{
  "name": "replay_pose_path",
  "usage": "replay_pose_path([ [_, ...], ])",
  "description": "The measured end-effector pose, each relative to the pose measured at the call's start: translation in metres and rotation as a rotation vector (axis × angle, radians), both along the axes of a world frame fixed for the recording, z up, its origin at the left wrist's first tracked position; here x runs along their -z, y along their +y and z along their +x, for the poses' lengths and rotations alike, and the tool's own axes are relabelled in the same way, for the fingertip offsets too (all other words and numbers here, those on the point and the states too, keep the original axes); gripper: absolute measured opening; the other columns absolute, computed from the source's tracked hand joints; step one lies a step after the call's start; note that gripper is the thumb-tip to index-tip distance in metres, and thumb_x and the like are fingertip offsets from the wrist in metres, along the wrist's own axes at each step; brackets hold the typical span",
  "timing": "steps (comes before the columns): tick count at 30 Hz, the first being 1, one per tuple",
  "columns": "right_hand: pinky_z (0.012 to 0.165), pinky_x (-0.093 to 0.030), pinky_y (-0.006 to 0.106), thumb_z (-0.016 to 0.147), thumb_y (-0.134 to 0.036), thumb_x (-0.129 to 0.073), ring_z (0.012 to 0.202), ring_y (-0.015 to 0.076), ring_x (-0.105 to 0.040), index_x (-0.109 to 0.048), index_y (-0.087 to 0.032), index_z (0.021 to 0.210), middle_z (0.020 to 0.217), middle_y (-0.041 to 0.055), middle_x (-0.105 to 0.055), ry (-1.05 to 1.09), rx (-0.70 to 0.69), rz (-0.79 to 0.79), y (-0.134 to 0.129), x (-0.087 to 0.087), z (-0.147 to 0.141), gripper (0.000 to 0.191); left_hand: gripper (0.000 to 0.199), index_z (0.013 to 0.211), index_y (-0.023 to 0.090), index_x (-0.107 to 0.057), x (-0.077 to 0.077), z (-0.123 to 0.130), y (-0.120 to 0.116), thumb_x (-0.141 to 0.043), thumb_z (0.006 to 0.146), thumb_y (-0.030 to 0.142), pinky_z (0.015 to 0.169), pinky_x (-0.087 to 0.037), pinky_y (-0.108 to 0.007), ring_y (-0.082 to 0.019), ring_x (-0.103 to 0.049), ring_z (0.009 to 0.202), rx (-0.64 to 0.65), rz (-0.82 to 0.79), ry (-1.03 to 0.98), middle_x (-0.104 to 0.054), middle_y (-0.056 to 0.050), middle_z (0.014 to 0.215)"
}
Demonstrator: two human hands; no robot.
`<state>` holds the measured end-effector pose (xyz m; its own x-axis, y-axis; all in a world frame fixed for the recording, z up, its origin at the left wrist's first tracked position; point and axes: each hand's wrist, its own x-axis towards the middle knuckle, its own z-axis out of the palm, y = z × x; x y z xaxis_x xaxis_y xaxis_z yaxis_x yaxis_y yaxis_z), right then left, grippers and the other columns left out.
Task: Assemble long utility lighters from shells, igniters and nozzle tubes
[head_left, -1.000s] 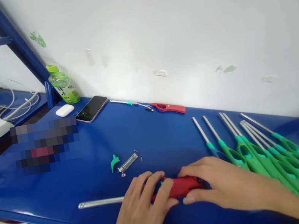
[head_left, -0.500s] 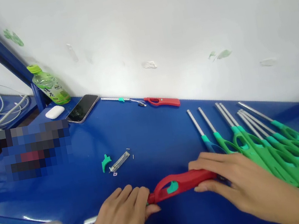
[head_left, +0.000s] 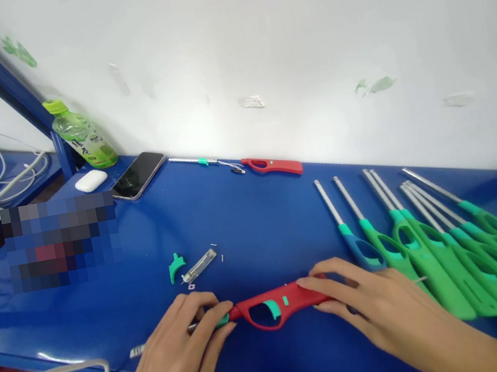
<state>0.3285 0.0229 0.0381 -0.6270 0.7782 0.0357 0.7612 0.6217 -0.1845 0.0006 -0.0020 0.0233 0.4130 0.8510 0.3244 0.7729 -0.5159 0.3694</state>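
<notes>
A red long-necked gas lighter (head_left: 297,299) with a green trigger is held level between my two hands, low over the blue table. My left hand (head_left: 175,346) grips its neck by the green collar, fingers closed, and the metal tube's tip shows to the left of the hand. My right hand (head_left: 369,299) pinches the handle's other end. Something dark shows under the right fingers, and a thin metal shaft (head_left: 419,279) sticks out beyond that hand; what it belongs to is hidden. Ahead lie a loose green trigger (head_left: 177,266), a clear fuel tank (head_left: 199,266) and tiny metal pieces.
Several green lighters (head_left: 440,267) and a blue one (head_left: 367,253) lie at right. By the wall are an opened red lighter (head_left: 276,166), a phone (head_left: 139,175), a white case (head_left: 91,181) and a green bottle (head_left: 83,135). A blurred patch covers something at left.
The red lighter has been rolled over in my hands, its trigger loop now facing down toward me. My right hand has shifted slightly left along the handle.
</notes>
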Motion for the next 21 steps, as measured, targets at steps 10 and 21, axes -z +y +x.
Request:
replay_pose_path([
  [10,0.051,-0.059,0.039,0.095,-0.072,-0.060,0.067,0.0249,-0.076,-0.062,-0.018,0.138,0.123,0.0114,-0.071,-0.050,-0.131,0.067,0.007,-0.008,-0.057,0.070,0.020,0.125,0.022,-0.063,0.021,0.001,-0.001,-0.057,0.106,0.018,0.087,-0.053,-0.034,-0.019,-0.057,0.100,-0.005,-0.002,-0.110,-0.060,-0.005,0.113],
  [21,0.058,-0.062,0.040,0.113,-0.050,-0.034,0.074,0.0235,-0.077,-0.057,-0.021,0.130,0.116,0.0075,-0.070,0.129,-0.075,-0.013,0.003,0.005,-0.064,0.041,0.017,0.123,0.019,-0.060,0.023,0.003,-0.001,-0.055,0.107,0.016,0.092,-0.046,-0.038,-0.021,-0.054,0.103,0.041,0.053,-0.070,-0.059,-0.007,0.114],
])
